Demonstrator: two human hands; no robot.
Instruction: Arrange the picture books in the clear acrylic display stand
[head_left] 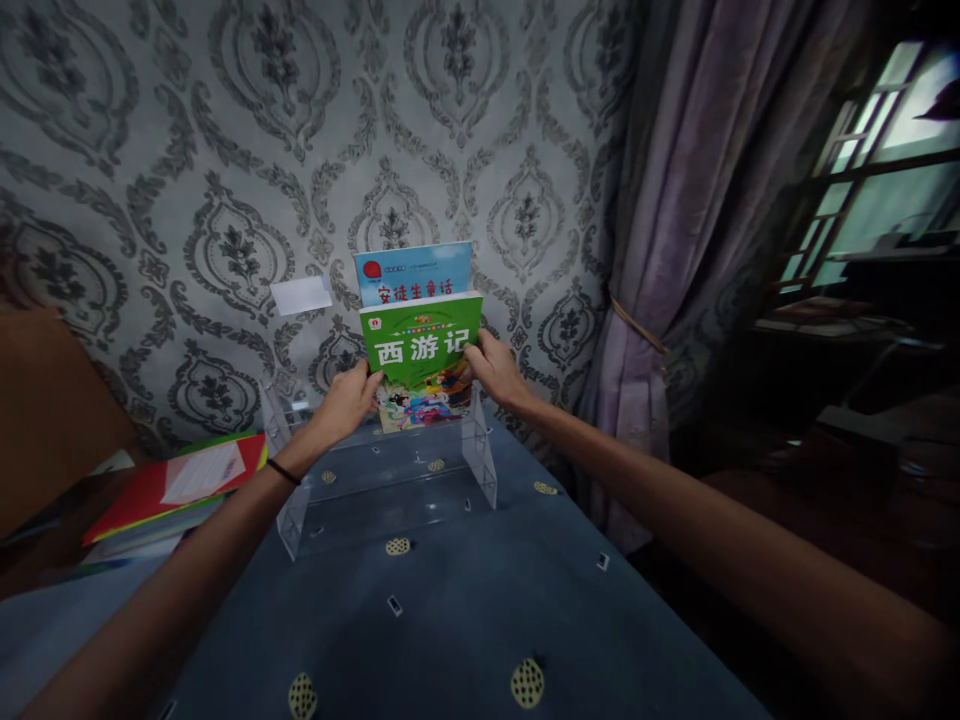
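A green book [424, 350] with white Chinese characters and a colourful picture is held upright between both hands. My left hand [349, 400] grips its left edge, the thumb lying on the front cover. On the opposite edge, my right hand [495, 366] is closed with its thumb on the cover. Behind it stands a blue book [412, 270] with red characters, its top part showing and the rest hidden. Below and around the books is a clear plastic rack [480, 455] with see-through side panels, resting on the table. The green book's lower edge is above the rack's front part.
The table wears a dark blue cloth [450, 600] printed with pineapples. At left lie a red folder [161, 490] and papers, beside a brown cardboard box [56, 410]. Patterned wallpaper [300, 130] rises behind; a purple curtain [675, 200] hangs at right.
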